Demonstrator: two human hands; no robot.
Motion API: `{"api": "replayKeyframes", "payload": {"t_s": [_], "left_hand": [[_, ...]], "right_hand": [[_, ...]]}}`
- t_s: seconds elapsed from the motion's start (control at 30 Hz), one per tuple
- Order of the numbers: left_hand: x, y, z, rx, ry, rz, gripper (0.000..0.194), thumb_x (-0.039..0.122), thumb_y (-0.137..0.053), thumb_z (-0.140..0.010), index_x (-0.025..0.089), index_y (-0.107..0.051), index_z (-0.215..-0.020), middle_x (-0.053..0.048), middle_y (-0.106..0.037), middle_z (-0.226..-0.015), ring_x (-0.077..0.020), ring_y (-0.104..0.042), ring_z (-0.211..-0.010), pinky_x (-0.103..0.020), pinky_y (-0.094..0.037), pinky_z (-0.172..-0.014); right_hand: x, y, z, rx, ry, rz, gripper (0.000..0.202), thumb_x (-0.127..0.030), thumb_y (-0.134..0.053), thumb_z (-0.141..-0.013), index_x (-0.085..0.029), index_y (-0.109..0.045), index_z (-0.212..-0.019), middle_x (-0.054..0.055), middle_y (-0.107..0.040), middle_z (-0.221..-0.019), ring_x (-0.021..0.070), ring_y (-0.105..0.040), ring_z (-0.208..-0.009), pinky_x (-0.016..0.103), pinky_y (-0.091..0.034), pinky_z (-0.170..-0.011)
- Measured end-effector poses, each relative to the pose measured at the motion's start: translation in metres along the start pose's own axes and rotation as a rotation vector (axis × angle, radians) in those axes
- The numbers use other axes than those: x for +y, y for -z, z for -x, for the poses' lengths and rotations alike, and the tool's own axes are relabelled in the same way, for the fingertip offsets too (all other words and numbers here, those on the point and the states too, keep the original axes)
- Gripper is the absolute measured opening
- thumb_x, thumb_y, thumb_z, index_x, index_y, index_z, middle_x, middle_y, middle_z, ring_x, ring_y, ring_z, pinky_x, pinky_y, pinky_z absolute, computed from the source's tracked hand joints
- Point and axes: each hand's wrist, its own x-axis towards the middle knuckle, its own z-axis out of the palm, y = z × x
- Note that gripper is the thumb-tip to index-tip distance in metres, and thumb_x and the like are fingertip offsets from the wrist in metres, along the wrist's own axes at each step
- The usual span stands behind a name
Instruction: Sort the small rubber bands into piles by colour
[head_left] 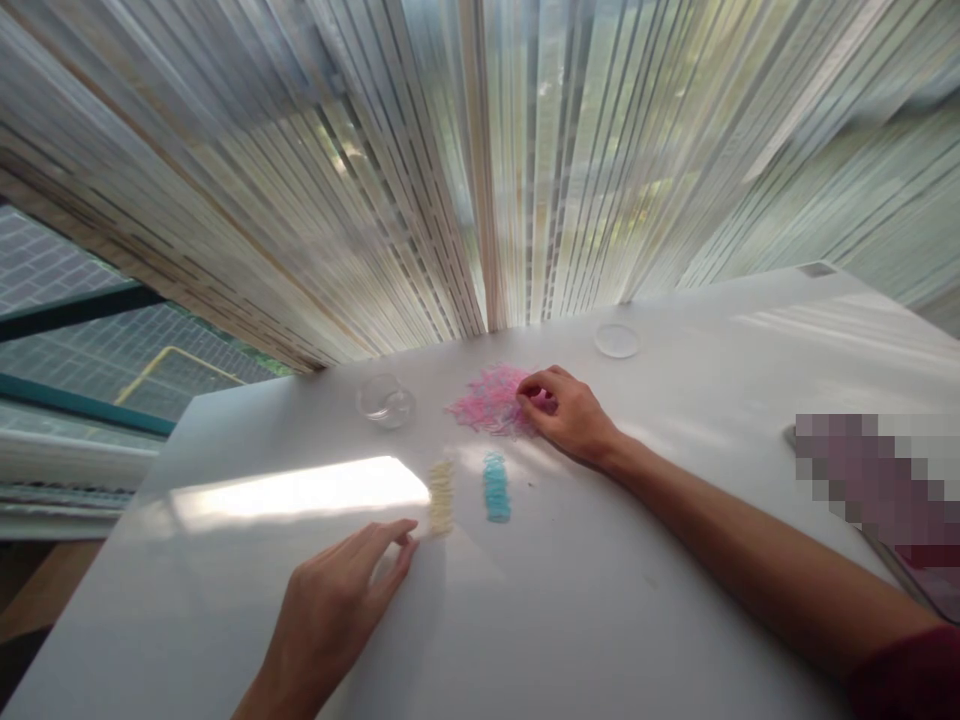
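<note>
A loose pile of small thin pink and lilac pieces (484, 400) lies on the white table; their exact kind is too small to tell. At the pile's right side, my right hand (570, 410) has thumb and forefinger pinched together, and whatever is between them is hidden. Nearer to me, pale yellow pieces (441, 497) are lined up in a column, one above another. Beside it on the right runs a similar column of blue pieces (496, 488). My left hand (337, 590) is just left of the yellow column's lower end, fingers curved, thumb and forefinger slightly apart, holding nothing visible.
A clear round container (385, 402) stands left of the pile. A clear round lid (616, 340) lies toward the back right. At the right edge is a phone-like object (870, 500), partly blurred out. String curtains (487, 180) hang along the far edge of the white table (600, 610).
</note>
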Motion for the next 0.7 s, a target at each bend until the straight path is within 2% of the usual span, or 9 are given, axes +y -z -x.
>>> {"api": "replayKeyframes", "payload": {"t_s": [0.13, 0.3, 0.4, 0.47, 0.7], "left_hand": [[0.007, 0.006, 0.003, 0.005, 0.019, 0.212, 0.013, 0.032, -0.062, -0.091, 0.023, -0.071, -0.095, 0.001, -0.076, -0.086, -0.0104, -0.067, -0.062, -0.018, -0.053, -0.058], [0.014, -0.002, 0.006, -0.109, 0.164, 0.410, 0.014, 0.034, -0.067, -0.087, 0.026, -0.074, -0.096, 0.005, -0.073, -0.071, -0.0067, -0.059, -0.048, -0.014, -0.050, -0.049], [0.015, -0.008, 0.008, -0.175, 0.257, 0.446, 0.015, 0.036, -0.065, -0.088, 0.026, -0.075, -0.095, 0.005, -0.073, -0.071, -0.0076, -0.061, -0.050, -0.014, -0.050, -0.049], [0.014, -0.010, 0.009, -0.180, 0.288, 0.443, 0.016, 0.037, -0.063, -0.089, 0.026, -0.075, -0.092, 0.005, -0.073, -0.070, -0.0082, -0.062, -0.051, -0.015, -0.052, -0.051], [0.004, -0.016, 0.016, -0.126, 0.223, 0.405, 0.017, 0.035, -0.062, -0.091, 0.024, -0.074, -0.089, -0.002, -0.074, -0.094, -0.0136, -0.068, -0.075, -0.019, -0.055, -0.064]], "right_hand": [[0.001, 0.000, 0.000, -0.002, 0.000, 0.008, 0.006, -0.017, -0.062, -0.085, -0.020, -0.066, -0.088, 0.003, -0.066, -0.083, 0.0173, -0.062, -0.080, 0.029, -0.053, -0.075], [0.001, 0.000, 0.001, -0.001, -0.009, 0.010, 0.006, -0.018, -0.062, -0.086, -0.021, -0.066, -0.089, 0.003, -0.066, -0.084, 0.0169, -0.062, -0.080, 0.029, -0.052, -0.075], [0.001, 0.000, 0.001, -0.008, -0.011, 0.011, 0.006, -0.018, -0.062, -0.086, -0.020, -0.066, -0.089, 0.003, -0.066, -0.084, 0.0168, -0.062, -0.080, 0.028, -0.052, -0.075], [0.000, 0.001, 0.000, -0.010, -0.010, 0.013, 0.006, -0.018, -0.062, -0.085, -0.020, -0.066, -0.088, 0.003, -0.066, -0.084, 0.0169, -0.062, -0.080, 0.029, -0.052, -0.075], [0.000, 0.001, -0.001, -0.022, -0.004, 0.020, 0.007, -0.017, -0.060, -0.085, -0.020, -0.066, -0.088, 0.004, -0.066, -0.084, 0.0172, -0.061, -0.081, 0.029, -0.052, -0.076]]}}
